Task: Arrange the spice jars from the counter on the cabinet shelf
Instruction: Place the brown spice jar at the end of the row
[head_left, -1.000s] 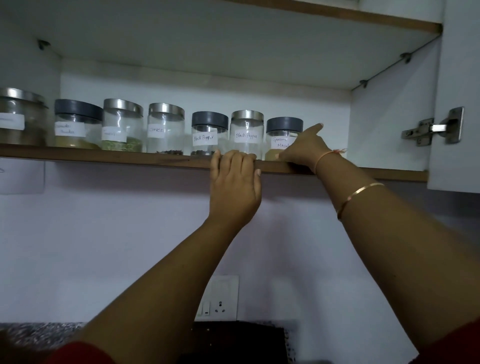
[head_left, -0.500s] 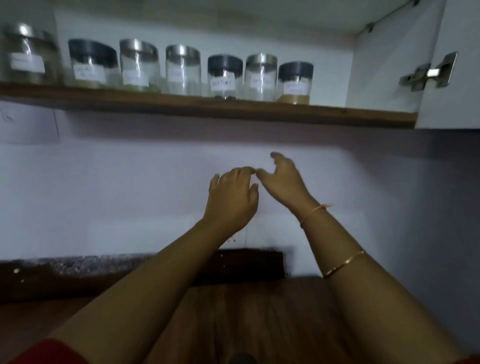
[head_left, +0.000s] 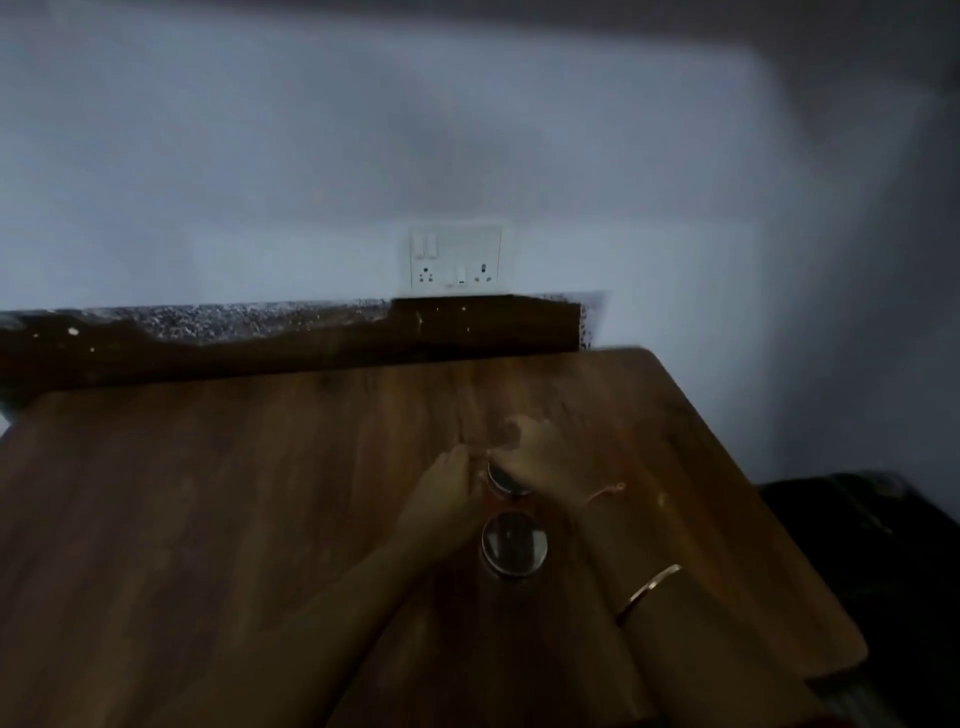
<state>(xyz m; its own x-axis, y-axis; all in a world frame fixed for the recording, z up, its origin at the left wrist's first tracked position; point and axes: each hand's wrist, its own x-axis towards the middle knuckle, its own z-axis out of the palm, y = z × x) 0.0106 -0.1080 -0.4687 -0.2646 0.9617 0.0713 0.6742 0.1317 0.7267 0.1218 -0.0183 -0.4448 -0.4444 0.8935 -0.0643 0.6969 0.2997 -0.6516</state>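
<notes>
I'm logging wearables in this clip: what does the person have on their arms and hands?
At the wrist of the right hand sits a thin pinkish thread, and further up that forearm a slim copper-coloured bangle. The left hand and its arm show nothing worn.

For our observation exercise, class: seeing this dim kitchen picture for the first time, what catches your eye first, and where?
The left hand and the right hand meet at a round glass jar with a silver metal lid mid-way across the brown wooden counter; blur hides the grip. A second silver-lidded glass jar stands just nearer the camera. A white socket plate sits on the pale wall behind.
</notes>
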